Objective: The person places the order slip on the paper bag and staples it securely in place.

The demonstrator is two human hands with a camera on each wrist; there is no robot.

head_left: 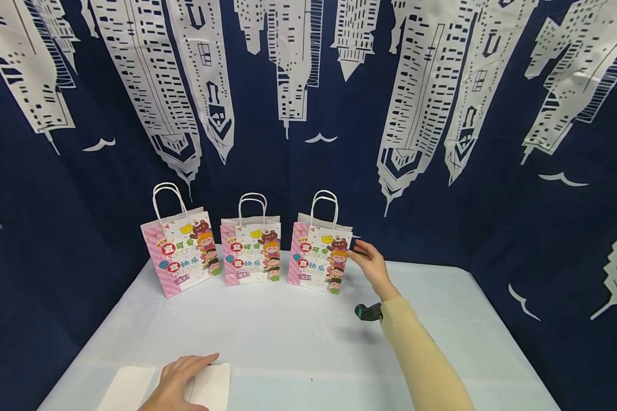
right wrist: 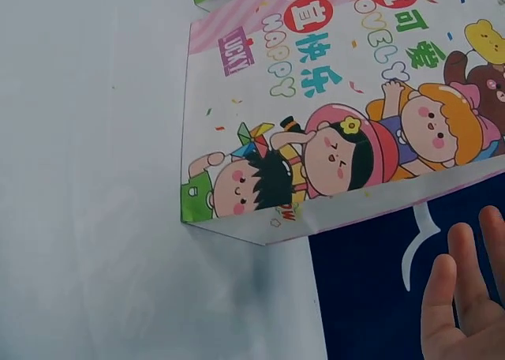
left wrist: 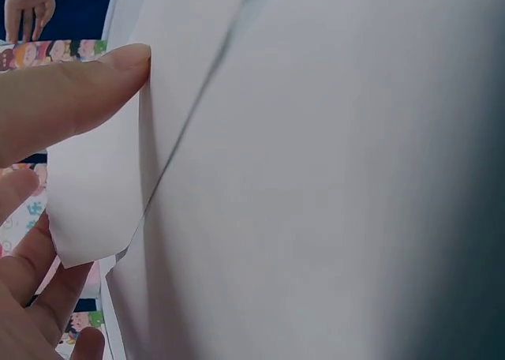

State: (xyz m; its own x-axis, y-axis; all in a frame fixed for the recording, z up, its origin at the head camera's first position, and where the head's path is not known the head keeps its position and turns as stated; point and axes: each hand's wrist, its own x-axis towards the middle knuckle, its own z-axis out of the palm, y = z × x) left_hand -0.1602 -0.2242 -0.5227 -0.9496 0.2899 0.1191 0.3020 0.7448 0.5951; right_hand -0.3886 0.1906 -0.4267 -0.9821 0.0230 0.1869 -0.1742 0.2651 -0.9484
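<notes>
Three pink-and-white cartoon gift bags with white twisted handles stand in a row at the back: a left bag (head_left: 182, 251), a middle bag (head_left: 252, 254) and a right bag (head_left: 319, 257). My right hand (head_left: 372, 265) is beside the right bag's right edge, fingers extended; in the right wrist view, the visible fingers (right wrist: 465, 289) look apart from it. At the near left, my left hand (head_left: 177, 385) holds white paper (head_left: 211, 388). In the left wrist view, one finger (left wrist: 87, 91) lies over a white flap (left wrist: 99, 194), with other fingers partly behind it.
A light-coloured table (head_left: 288, 337) carries everything. Another white paper panel (head_left: 125, 388) lies left of my left hand. Behind the bags hangs a dark blue cloth (head_left: 334, 165) with white building prints. A dark device (head_left: 368, 312) sits at my right wrist.
</notes>
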